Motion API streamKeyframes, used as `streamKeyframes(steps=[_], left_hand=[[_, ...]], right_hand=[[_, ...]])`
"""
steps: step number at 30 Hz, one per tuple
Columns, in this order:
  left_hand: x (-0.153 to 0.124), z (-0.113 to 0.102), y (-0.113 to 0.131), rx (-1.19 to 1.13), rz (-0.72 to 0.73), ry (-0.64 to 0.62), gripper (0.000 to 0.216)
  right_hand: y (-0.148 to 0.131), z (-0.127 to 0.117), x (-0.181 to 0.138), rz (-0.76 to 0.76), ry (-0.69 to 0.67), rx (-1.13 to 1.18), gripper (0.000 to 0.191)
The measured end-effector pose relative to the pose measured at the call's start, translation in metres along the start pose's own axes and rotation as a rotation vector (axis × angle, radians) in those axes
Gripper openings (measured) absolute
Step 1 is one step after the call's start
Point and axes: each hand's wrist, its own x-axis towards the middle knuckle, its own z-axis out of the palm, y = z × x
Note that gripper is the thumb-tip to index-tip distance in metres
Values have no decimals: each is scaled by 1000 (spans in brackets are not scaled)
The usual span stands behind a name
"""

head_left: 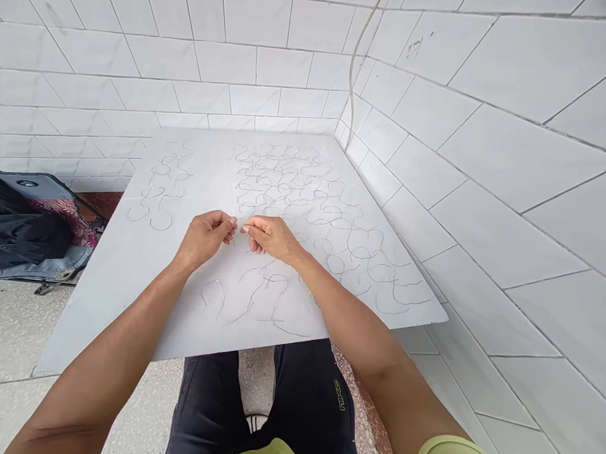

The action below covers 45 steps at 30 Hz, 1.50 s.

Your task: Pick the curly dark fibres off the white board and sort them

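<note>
My left hand (209,235) and my right hand (270,238) meet almost fingertip to fingertip above the middle of a white board. Each is closed in a pinch, thumb against forefinger. A thin wire (239,219) seems to run between the two pinches, though only a short bit shows. Many curved thin wires (284,186) lie in rows beyond and to the right of my right hand. A smaller group of bent wires (160,220) rests to the left of my left hand. Several looser wire pieces (275,295) lie nearer to me, between my forearms.
The white board (106,299) reaches over my lap toward a tiled wall (269,67). Another tiled wall (494,147) closes off the right side. A pale cable (352,76) hangs in the corner. At the left stands a folding chair with dark clothing (29,234) on it.
</note>
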Motion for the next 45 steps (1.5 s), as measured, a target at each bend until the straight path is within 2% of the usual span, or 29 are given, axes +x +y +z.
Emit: streamKeyframes(steps=[6, 11, 17, 20, 26, 31, 35, 39, 45], left_hand=[[3, -12, 1, 99, 52, -155, 37], [4, -15, 1, 53, 32, -202, 34], [4, -8, -1, -179, -3, -70, 33], [3, -5, -1, -267, -19, -11, 30], [5, -7, -3, -435, -64, 7, 27], [7, -2, -7, -568, -49, 114, 27], [4, 12, -7, -633, -29, 206, 24], [1, 22, -8, -646, -56, 223, 23], [0, 24, -8, -655, -20, 234, 22]], right_hand=[[-2, -6, -1, -46, -85, -34, 27], [-2, -7, -1, -49, -115, -2, 27], [-4, -11, 2, -32, -64, 214, 42], [-2, -12, 3, -12, -68, 343, 42], [1, -7, 4, 31, -81, 493, 39], [0, -1, 2, 72, -123, 511, 41], [0, 1, 3, 60, -68, 538, 40], [2, -1, 3, 58, -8, 552, 38], [1, 1, 4, 68, -35, 560, 42]])
